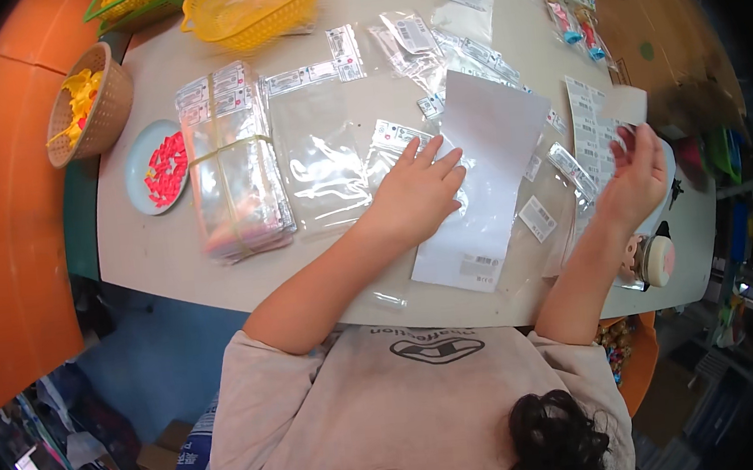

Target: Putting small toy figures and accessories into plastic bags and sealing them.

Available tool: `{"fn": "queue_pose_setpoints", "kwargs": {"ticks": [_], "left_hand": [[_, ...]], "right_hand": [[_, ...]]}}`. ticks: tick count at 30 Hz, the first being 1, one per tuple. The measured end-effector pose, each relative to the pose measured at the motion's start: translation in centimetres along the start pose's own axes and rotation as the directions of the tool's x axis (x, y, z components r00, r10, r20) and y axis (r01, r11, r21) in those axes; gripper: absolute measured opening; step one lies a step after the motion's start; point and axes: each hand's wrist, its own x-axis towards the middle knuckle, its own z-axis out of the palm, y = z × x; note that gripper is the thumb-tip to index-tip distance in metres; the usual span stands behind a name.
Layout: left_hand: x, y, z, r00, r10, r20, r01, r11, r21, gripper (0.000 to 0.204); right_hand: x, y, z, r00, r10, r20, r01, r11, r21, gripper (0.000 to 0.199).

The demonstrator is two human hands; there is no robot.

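My left hand (417,191) lies flat with its fingers apart, over a clear plastic bag with a printed header (394,133) and the edge of a white paper sheet (490,149). That sheet carries a small printed label near its lower end. On the right, my right hand (638,178) has its fingers curled at the edge of a sheet of barcode stickers (587,118), whose white corner bends up. Its fingertips are partly hidden. Between the hands lie a loose barcode sticker (537,218) and more clear bags.
A banded stack of clear bags (234,189) stands left, beside a plate (136,186) of pink pieces. Baskets (118,101), one yellow (260,30), line the far left. A lidded jar (660,261) sits at the right edge; packed bags (574,21) lie far right.
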Motion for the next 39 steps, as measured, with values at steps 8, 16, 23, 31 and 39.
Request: {"fn": "queue_pose_setpoints", "kwargs": {"ticks": [8, 16, 23, 31, 39], "left_hand": [[0.5, 0.6, -3.2, 0.878, -0.471, -0.086, 0.003, 0.185, -0.983, 0.035], [0.1, -1.8, -4.6, 0.831, -0.556, 0.022, 0.065, 0.057, -0.996, 0.026], [0.0, -1.9, -5.8, 0.872, -0.485, 0.069, 0.126, 0.086, -0.988, 0.023], [-0.4, -2.6, -6.2, 0.883, -0.468, 0.027, 0.166, 0.258, -0.952, 0.021], [-0.7, -2.5, -7.0, 0.884, -0.46, 0.087, 0.25, 0.307, -0.918, 0.032]], "right_hand": [[-8.2, 1.1, 5.2, 0.537, -0.452, 0.712, 0.762, 0.622, -0.179, 0.017], [-8.6, 1.0, 6.8, 0.412, -0.204, 0.888, 0.652, 0.747, -0.131, 0.025], [-5.5, 0.1, 7.7, 0.623, 0.119, 0.773, 0.265, 0.898, -0.352, 0.019], [-5.3, -0.8, 9.3, 0.52, 0.226, 0.824, 0.139, 0.929, -0.342, 0.014], [-3.8, 0.6, 9.6, 0.348, 0.218, 0.912, 0.248, 0.916, -0.314, 0.011]]}}
